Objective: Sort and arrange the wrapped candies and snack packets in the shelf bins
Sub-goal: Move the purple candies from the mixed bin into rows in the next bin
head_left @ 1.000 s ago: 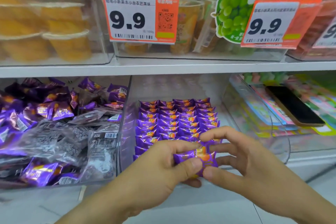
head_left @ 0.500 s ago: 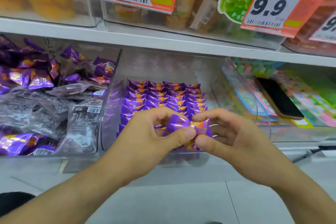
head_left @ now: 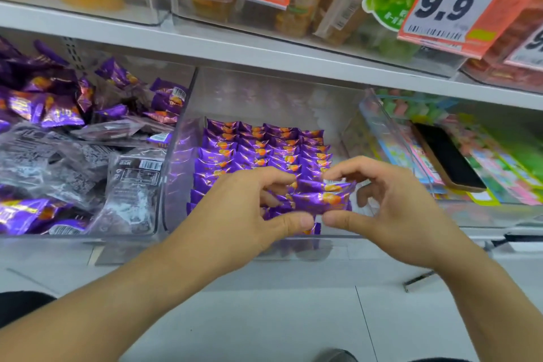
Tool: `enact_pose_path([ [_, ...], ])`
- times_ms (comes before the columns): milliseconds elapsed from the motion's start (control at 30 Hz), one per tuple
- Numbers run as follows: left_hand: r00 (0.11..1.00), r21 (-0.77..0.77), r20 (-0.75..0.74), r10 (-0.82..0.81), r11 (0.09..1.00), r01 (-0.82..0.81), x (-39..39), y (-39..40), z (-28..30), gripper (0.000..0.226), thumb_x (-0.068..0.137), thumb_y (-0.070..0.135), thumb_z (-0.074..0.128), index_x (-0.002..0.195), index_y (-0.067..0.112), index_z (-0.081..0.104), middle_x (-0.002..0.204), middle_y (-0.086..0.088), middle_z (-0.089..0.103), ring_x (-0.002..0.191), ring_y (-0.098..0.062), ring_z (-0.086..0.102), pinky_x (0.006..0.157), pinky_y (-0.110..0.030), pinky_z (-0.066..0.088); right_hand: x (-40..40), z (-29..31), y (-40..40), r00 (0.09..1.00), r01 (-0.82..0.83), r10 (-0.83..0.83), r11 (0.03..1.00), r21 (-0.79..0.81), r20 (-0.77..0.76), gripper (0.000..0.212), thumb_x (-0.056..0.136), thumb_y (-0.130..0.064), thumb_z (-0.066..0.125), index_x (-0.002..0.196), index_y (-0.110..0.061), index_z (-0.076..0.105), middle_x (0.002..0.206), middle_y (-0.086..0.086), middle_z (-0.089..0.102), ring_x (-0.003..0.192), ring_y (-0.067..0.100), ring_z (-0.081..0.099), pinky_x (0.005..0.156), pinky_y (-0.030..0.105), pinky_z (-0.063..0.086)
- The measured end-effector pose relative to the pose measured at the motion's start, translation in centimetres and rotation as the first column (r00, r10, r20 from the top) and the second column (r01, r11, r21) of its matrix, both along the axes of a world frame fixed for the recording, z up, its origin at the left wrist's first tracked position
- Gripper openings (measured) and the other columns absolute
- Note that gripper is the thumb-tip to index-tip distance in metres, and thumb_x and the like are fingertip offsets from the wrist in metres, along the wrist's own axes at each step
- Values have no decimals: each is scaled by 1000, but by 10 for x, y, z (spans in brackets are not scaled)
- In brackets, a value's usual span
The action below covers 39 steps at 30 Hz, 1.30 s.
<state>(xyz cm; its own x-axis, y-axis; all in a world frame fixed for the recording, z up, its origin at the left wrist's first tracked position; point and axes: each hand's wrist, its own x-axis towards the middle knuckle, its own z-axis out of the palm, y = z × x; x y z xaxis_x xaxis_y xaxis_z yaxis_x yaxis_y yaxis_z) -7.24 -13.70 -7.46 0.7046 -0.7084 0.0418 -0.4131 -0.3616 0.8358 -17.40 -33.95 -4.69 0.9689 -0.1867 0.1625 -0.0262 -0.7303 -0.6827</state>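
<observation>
Pinched between thumb and fingertips of both the left hand point(head_left: 244, 209) and the right hand point(head_left: 390, 209): a small stack of purple wrapped candies point(head_left: 320, 200), held just over the front edge of the middle clear bin point(head_left: 179, 156). Could slip apart if either pinch loosens, since slick foil wrappers slide on each other; could also knock the neat rows of purple candies point(head_left: 261, 150) out of line if lowered crooked or pushed in too hard. Filling the middle bin so far: tidy overlapping rows toward the back, front row unfinished. Heaped loosely in the left bin point(head_left: 164, 226): purple candies mixed with clear dark snack packets point(head_left: 129, 182), unsorted. Lying in the right bin point(head_left: 382, 114): colourful flat packets with a black phone point(head_left: 449, 161) on top.
</observation>
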Motion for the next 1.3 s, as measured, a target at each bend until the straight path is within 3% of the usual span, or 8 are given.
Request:
enact_pose_path([
  [67,996,140,62,-57,989,48,2,2,-2,43,70,53,80,107,40,63,94,22,65,77,9,60,67,-9,48,3,-4,-21,994,94,-99,992,-89,-49,42,66,-27,91,98,-36,67,90,-9,67,66,6,55,64,20,45],
  [200,980,163,61,-190,970,178,7,3,-7,20,72,38,86,84,30,73,74,19,68,71,0,63,63,-11,46,14,-18,-41,950,168,-217,960,-222,-223,40,69,-23,90,99,-31,64,85,-16,61,65,-10,54,59,9,36],
  [400,937,218,266,-227,961,171,13,5,-12,14,75,34,80,74,27,69,65,16,68,66,3,62,60,-9,43,32,-35,-46,893,82,-212,944,-321,-397,43,67,-24,92,99,-33,64,84,-19,50,87,19,58,62,20,38],
  [600,934,147,249,-255,963,223,15,6,-16,14,77,34,80,76,26,69,67,15,66,69,2,60,61,-9,43,39,-45,-49,896,72,-187,956,-284,-404,47,62,-26,94,97,-32,64,95,-2,64,85,24,64,75,34,52],
  [767,924,126,275,-267,962,240,15,7,-18,13,79,33,80,77,26,69,68,18,64,73,1,59,62,-9,41,37,-46,-54,860,108,-238,949,-296,-451,40,64,-26,93,93,-28,65,96,-4,63,77,18,61,70,28,48],
  [900,918,125,290,-270,962,243,15,7,-19,13,80,33,79,77,26,69,69,18,63,72,1,58,62,-11,42,37,-49,-54,840,139,-258,953,-270,-477,38,65,-20,93,87,-32,65,97,0,67,71,14,60,73,29,51],
  [1000,919,121,289,-269,962,243,15,7,-20,13,79,32,79,76,26,68,68,18,63,71,1,58,62,-11,42,38,-48,-54,835,187,-275,956,-225,-476,42,61,-17,95,91,-23,67,93,-1,67,72,16,63,75,33,54],
  [1300,919,115,292,-264,964,240,15,8,-21,13,79,32,79,75,28,67,68,16,63,70,-5,59,60,-10,39,37,-47,-46,848,167,-266,955,-245,-459,41,58,-23,96,87,-17,67,91,3,68,64,10,56,56,21,43],
])
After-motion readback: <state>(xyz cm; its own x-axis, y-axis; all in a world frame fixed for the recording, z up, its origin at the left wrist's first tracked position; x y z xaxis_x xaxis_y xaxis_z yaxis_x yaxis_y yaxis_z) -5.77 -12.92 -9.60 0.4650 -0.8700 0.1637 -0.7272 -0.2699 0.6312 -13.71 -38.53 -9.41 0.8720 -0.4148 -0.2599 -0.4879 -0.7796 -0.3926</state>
